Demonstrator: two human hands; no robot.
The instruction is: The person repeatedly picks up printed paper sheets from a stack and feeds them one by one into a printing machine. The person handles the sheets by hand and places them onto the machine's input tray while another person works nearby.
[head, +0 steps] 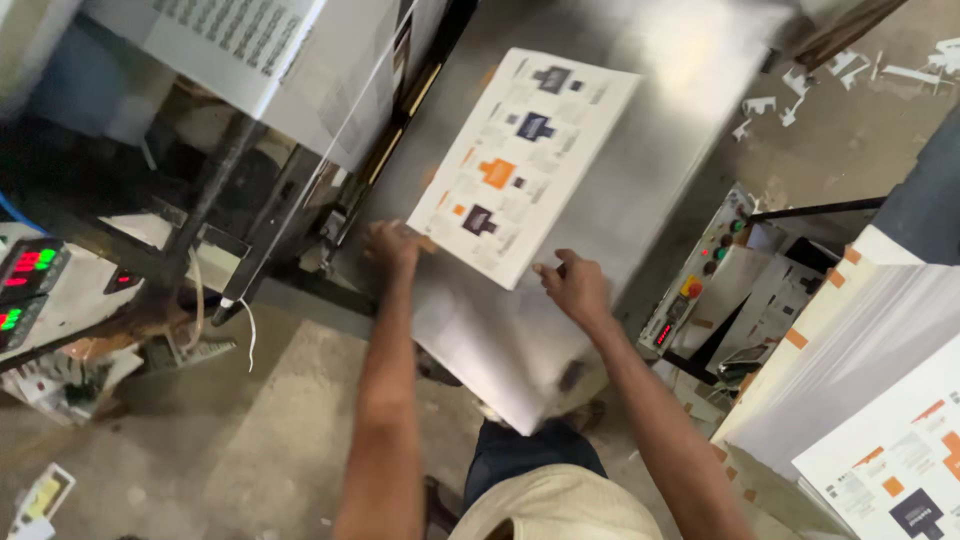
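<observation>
A stack of white printed sheets [520, 160] with orange and dark blue blocks lies on the steel table [650, 120] of a cutting machine. My left hand [392, 245] rests at the stack's near left corner, fingers against its edge. My right hand [572, 285] touches the near right corner, fingers spread on the metal beside the paper. Both arms reach forward from my body. Motion blur keeps me from telling whether either hand grips the sheets.
The machine's grey head [290, 70] and black frame stand at the left. A display with red and green digits [25, 280] sits far left. A button panel [700, 270] is at the right. More printed sheets [890, 470] are stacked at the lower right. Paper scraps litter the floor [850, 80].
</observation>
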